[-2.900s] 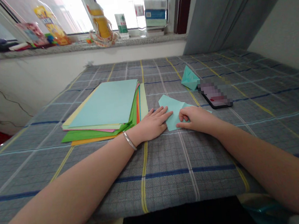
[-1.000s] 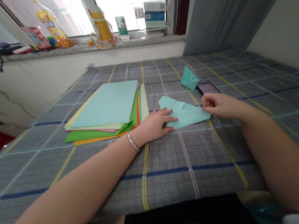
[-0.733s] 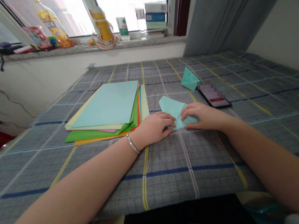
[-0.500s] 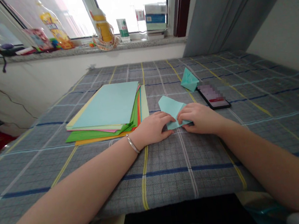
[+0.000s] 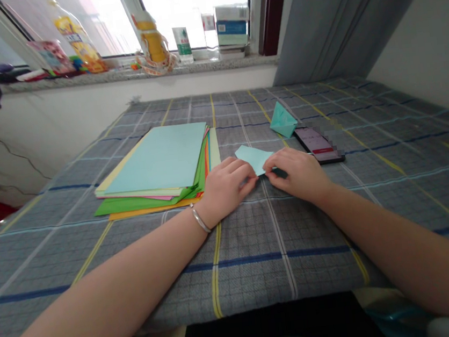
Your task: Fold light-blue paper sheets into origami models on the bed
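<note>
A small folded sheet of light blue paper is pinched at its near edge between both hands. My left hand is closed on the left part of that edge, thumb and fingertips together. On the other side, my right hand pinches the edge close to the left fingertips. The fingers cover part of the paper. Behind my right hand stands a folded teal paper piece with a pointed top. A stack of coloured paper, light blue on top, lies left of my hands.
A phone lies behind my right hand. The table has a grey checked cloth. Along the windowsill stand a yellow drink bottle, a yellow flask, a white-green tube and boxes.
The near part of the light blue paper has been folded or lifted away from me, so less of it shows. Both hands have shifted slightly, fingertips now closer together at its near edge.
</note>
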A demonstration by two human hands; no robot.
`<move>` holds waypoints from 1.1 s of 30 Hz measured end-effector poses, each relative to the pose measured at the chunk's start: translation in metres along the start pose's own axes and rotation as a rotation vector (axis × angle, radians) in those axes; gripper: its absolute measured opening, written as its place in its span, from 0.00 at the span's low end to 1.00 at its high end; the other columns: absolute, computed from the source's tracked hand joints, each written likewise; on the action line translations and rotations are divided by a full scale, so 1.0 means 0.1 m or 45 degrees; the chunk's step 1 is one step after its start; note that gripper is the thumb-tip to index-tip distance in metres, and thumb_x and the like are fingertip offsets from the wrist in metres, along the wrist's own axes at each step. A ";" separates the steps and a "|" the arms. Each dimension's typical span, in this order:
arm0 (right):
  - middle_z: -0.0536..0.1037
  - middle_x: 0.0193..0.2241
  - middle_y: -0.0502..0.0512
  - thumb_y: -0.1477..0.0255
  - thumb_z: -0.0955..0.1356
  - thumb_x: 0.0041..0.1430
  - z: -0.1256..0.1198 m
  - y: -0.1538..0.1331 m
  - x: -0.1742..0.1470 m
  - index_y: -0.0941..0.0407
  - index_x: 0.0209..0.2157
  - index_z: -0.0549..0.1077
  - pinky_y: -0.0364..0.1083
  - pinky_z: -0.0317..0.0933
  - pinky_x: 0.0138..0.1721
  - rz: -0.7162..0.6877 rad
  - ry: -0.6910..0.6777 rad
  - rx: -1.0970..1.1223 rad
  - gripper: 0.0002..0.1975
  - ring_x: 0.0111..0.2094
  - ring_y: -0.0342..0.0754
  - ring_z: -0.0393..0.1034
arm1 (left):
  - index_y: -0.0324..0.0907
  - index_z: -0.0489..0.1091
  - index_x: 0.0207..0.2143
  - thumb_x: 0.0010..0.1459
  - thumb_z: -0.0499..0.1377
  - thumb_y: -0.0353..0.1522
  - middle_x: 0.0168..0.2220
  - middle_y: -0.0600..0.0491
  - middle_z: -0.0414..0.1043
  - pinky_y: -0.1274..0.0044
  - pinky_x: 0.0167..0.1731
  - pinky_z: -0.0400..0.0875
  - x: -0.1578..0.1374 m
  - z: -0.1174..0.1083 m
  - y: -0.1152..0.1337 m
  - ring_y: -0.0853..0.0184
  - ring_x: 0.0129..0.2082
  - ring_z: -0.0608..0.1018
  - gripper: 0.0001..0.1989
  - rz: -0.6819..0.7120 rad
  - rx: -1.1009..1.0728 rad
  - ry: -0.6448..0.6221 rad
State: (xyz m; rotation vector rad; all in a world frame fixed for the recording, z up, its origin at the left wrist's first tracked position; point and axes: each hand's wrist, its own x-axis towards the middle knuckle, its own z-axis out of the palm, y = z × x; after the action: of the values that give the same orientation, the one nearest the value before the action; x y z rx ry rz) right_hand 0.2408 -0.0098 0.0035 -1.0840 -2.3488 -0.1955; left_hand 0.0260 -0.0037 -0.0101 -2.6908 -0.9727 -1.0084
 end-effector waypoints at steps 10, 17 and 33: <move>0.79 0.32 0.51 0.78 0.66 0.59 0.13 0.01 0.03 0.53 0.30 0.71 0.49 0.64 0.43 -0.327 0.270 0.103 0.06 0.37 0.49 0.69 | 0.41 0.70 0.32 0.66 0.55 0.36 0.33 0.52 0.73 0.75 0.37 0.68 0.01 0.05 -0.04 0.68 0.35 0.72 0.11 0.210 0.064 0.120; 0.78 0.32 0.51 0.79 0.66 0.56 0.12 0.02 0.05 0.53 0.29 0.71 0.49 0.64 0.41 -0.342 0.265 0.072 0.07 0.37 0.49 0.69 | 0.43 0.71 0.34 0.66 0.54 0.35 0.35 0.54 0.75 0.75 0.38 0.65 0.01 0.03 -0.03 0.68 0.36 0.72 0.09 0.253 0.132 0.099; 0.78 0.30 0.51 0.80 0.67 0.50 0.02 0.33 0.03 0.52 0.26 0.71 0.51 0.63 0.43 -0.201 0.311 0.062 0.07 0.37 0.50 0.71 | 0.42 0.69 0.33 0.64 0.57 0.34 0.36 0.55 0.76 0.73 0.40 0.64 0.01 -0.04 -0.10 0.67 0.37 0.74 0.07 0.025 0.029 0.126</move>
State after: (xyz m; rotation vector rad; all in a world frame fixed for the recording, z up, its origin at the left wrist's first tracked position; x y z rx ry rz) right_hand 0.2627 0.0153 0.0006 -0.8027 -2.2058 -0.3086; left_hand 0.0187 0.0033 -0.0078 -2.5996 -0.9320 -1.1075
